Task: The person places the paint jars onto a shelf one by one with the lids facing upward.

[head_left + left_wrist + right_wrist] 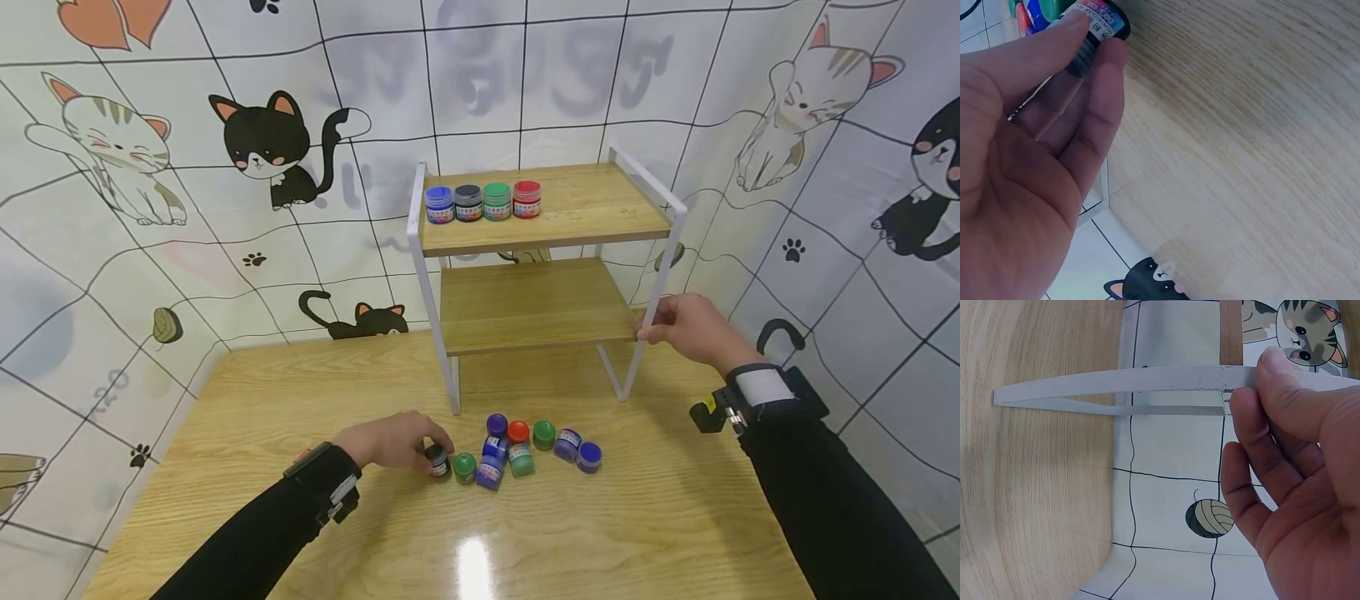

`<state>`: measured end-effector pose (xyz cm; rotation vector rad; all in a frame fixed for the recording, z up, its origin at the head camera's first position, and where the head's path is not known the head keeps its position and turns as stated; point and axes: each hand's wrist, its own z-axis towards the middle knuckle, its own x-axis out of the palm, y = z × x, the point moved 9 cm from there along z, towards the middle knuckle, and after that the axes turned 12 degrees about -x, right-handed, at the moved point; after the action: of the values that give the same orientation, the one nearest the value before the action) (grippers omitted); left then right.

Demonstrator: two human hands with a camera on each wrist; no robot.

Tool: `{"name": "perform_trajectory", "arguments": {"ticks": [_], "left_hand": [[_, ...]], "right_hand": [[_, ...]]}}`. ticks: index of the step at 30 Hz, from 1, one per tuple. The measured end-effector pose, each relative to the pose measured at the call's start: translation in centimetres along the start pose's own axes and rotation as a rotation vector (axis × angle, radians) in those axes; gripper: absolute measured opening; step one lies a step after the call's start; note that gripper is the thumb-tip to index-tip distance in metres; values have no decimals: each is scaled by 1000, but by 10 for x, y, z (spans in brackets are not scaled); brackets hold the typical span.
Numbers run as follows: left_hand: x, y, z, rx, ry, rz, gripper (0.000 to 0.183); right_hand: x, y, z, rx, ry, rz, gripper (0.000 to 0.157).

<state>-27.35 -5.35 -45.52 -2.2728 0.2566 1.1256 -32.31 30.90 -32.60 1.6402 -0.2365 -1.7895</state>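
Observation:
At the left end of a loose group of small paint jars, my left hand (393, 440) pinches a black paint jar (437, 461) between thumb and fingers. The left wrist view shows this jar's printed label (1099, 19) tilted, partly covered by the thumb. Beside it on the table sits a green jar (465, 468), then blue jars (490, 472), a red-lidded jar (518, 432) and several others. My right hand (693, 329) holds the white metal side frame (1116, 381) of a two-tier shelf, thumb and forefinger on the bar near the lower board (536, 304).
On the top board (592, 196) a blue jar (439, 205), a black jar (468, 203), a green jar (497, 202) and a red jar (527, 200) stand in a row at the left. A cat-print backdrop (480, 92) surrounds the wooden table (300, 392).

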Motion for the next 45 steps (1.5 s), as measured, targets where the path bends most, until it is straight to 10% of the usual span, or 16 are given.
{"name": "perform_trajectory", "arguments": {"ticks": [45], "left_hand": [[-42, -51, -1, 115, -23, 87, 24]], "right_hand": [[0, 0, 0, -12, -8, -5, 13]]}}
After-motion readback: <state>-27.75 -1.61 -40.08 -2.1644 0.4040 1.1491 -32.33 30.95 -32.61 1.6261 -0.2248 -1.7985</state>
